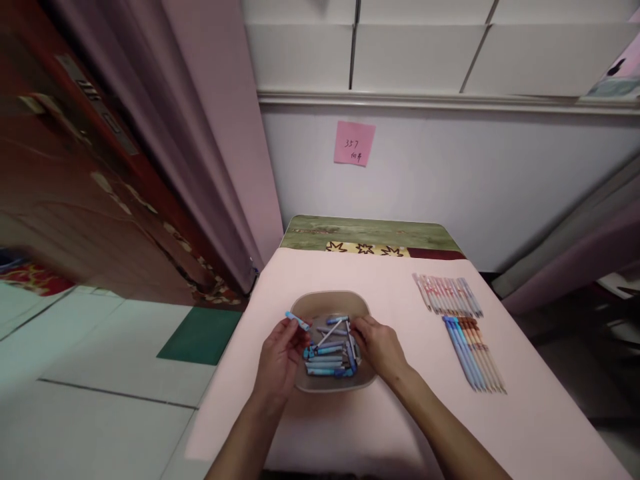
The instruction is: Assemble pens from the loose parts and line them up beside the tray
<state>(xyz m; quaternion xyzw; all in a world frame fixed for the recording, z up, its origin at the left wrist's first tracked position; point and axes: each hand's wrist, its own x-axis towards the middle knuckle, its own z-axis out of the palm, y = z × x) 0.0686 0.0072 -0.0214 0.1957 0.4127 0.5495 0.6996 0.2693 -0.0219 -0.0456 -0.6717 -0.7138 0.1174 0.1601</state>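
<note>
A beige plastic basin [331, 389] stands on the pink-covered table, with several blue and grey pens [325, 365] lying in it. At its left rim my left hand [281, 352] pinches a light blue pen piece [297, 321] between thumb and fingers. My right hand [379, 343] reaches over the right rim, its fingers pressed together near a white pen inside the basin. What the right fingertips hold, if anything, is too small to tell.
On the table's right lie a row of pale and reddish pens [447, 295] and, nearer, a row of blue and brown-topped pens [474, 355]. A pink note [354, 143] is on the wall behind. A wooden door [100, 167] and purple curtain [165, 133] stand left.
</note>
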